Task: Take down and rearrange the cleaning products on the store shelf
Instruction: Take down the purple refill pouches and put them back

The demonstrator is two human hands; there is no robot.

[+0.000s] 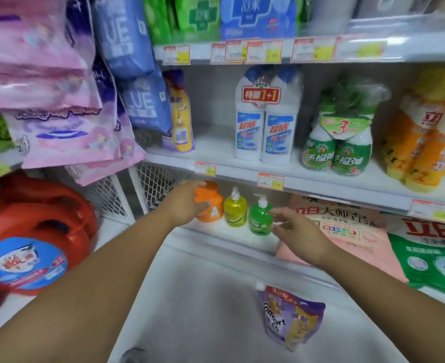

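Low shelf [216, 233]: left hand [187, 203], grip clamped round an orange bottle [213, 206], next to a yellow pump bottle [235, 212] and a green pump bottle [259, 220]. Right hand [298, 231], fingers apart, just beside the green pump bottle. Small hard plastic, probably light and slick; hold the body, not the pump

Pump bottles [235, 212] (two) right of jug [214, 203]

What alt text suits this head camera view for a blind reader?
A person's left hand grips an orange bottle on a low store shelf, while the open right hand reaches toward a green pump bottle; a yellow pump bottle stands between.
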